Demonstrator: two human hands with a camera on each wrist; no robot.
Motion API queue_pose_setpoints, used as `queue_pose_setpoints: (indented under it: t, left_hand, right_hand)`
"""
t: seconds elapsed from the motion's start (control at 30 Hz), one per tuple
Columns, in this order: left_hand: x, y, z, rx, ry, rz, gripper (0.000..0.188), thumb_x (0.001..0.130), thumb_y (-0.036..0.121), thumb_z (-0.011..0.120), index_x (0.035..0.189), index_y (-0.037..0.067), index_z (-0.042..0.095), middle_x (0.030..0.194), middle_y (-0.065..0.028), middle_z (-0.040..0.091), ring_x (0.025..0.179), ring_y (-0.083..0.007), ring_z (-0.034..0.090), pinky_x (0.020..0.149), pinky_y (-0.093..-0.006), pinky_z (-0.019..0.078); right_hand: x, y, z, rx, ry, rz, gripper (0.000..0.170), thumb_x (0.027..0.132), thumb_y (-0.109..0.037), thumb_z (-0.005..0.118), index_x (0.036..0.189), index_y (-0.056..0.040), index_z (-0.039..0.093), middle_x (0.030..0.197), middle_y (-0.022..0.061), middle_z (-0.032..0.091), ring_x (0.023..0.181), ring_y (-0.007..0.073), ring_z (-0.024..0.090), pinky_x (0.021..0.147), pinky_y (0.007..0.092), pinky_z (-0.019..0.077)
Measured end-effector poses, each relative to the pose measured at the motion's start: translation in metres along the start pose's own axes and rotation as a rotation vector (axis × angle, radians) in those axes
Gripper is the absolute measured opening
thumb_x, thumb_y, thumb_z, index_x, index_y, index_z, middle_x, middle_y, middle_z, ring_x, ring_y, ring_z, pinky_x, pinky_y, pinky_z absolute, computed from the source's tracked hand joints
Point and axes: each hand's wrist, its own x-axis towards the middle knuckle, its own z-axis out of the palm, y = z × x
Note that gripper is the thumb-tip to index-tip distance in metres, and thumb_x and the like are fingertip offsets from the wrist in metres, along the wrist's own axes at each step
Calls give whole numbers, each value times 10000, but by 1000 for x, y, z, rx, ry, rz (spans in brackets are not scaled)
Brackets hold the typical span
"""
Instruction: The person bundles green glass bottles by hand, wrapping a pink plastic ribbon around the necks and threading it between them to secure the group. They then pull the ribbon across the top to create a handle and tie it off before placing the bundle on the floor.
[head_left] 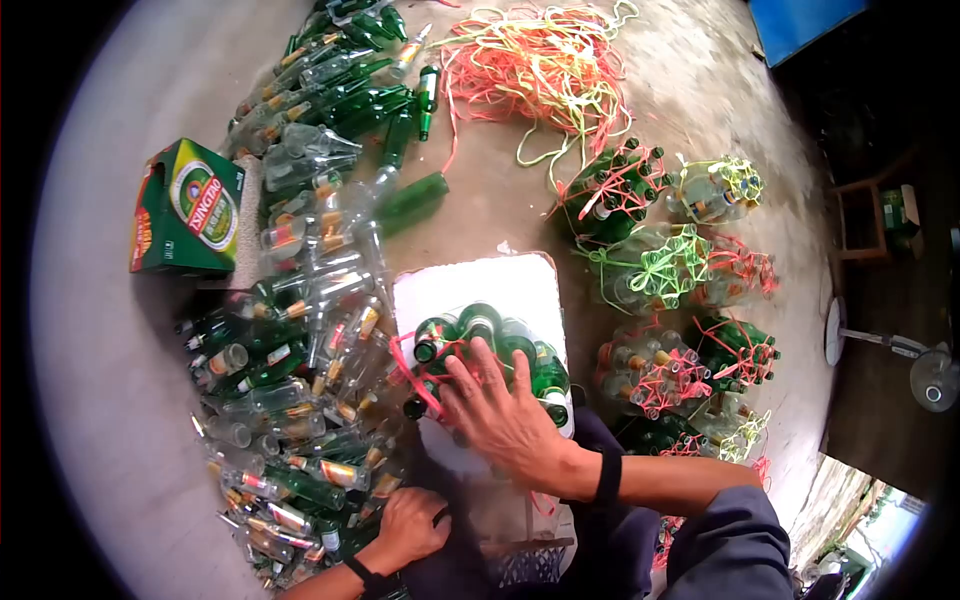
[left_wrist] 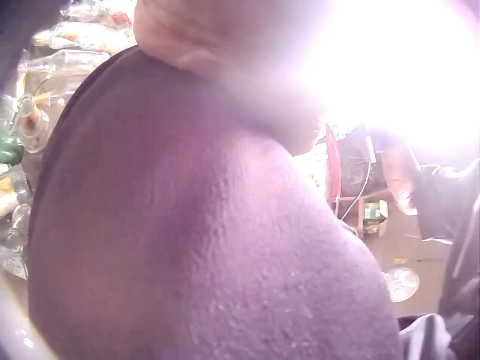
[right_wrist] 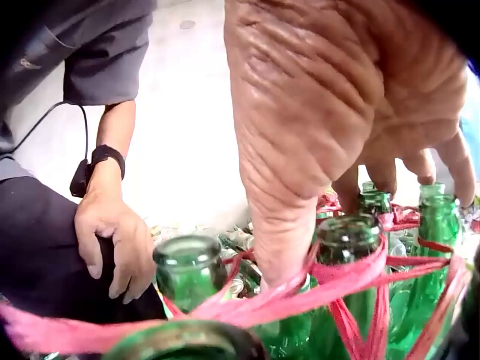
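Several green bottles [head_left: 480, 322] [right_wrist: 435, 225] stand grouped on a white stool top [head_left: 475, 275], with red-pink strap [head_left: 428, 395] [right_wrist: 300, 296] running around and between their necks. My right hand [head_left: 512, 425] [right_wrist: 330, 105] rests on the bottle tops with its fingers spread; in the right wrist view its thumb reaches down among the necks. My left hand [head_left: 412, 522] [left_wrist: 217, 34] [right_wrist: 114, 244] lies on the dark-trousered knee [left_wrist: 202, 225], fingers loosely bent and holding nothing. The bottles' lower parts are partly hidden.
Loose clear and green bottles [head_left: 300, 400] lie piled along the left. A Tsingtao carton [head_left: 190, 208] stands beyond them. Tangled red and yellow strapping [head_left: 540, 70] lies at the back. Tied bottle bundles [head_left: 655, 268] stand at the right, near a fan [head_left: 932, 380].
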Motion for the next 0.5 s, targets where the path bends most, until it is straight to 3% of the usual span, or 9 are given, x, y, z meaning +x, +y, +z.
queue_pose_setpoints:
  t: [0.13, 0.3, 0.37, 0.4, 0.43, 0.5]
  left_hand:
    - [-7, 7, 0, -42, -5, -106, 212, 738, 221, 728, 882, 67, 746, 952, -122, 722, 946, -330, 661, 898, -454, 500]
    - [-14, 20, 3, -86, 42, -246, 186, 747, 216, 684, 833, 64, 745, 878, -131, 717, 916, -349, 657, 881, -475, 502]
    - [-21, 30, 5, -8, -27, -364, 245, 735, 233, 766, 907, 59, 756, 968, -116, 725, 1000, -330, 652, 931, -446, 499]
    - [-27, 41, 2, -56, -125, -474, 413, 751, 281, 782, 1090, 53, 722, 1208, -164, 652, 1194, -372, 557, 1009, -486, 458]
    - [-35, 56, 0, -63, -115, -487, 413, 751, 281, 782, 1090, 53, 722, 1208, -164, 652, 1194, -372, 557, 1009, -486, 458]
    - [-50, 83, -3, 32, -34, -567, 626, 766, 334, 793, 1296, 53, 615, 1434, -208, 467, 1348, -434, 389, 1079, -549, 397]
  right_hand:
    - [5, -7, 5, -21, -7, 62, 641, 878, -278, 611, 1475, -82, 485, 1574, 235, 350, 1489, 502, 227, 914, 755, 428]
    - [7, -12, 7, -10, -9, 129, 711, 825, -273, 657, 1482, -85, 462, 1584, 242, 305, 1484, 504, 222, 866, 782, 434]
    - [11, -13, 16, 39, 6, 158, 799, 773, -293, 711, 1489, -84, 425, 1572, 245, 300, 1473, 518, 231, 858, 786, 444]
    - [13, -11, 17, 24, 43, 149, 896, 716, -325, 773, 1492, -87, 394, 1527, 245, 329, 1448, 523, 258, 795, 749, 502]
    - [14, -10, 14, 23, 41, 131, 896, 716, -325, 773, 1492, -87, 394, 1527, 245, 329, 1448, 523, 258, 795, 749, 502]
    - [15, -7, 6, 72, -34, 122, 950, 683, -352, 814, 1492, -92, 390, 1487, 235, 356, 1409, 518, 301, 715, 694, 548]
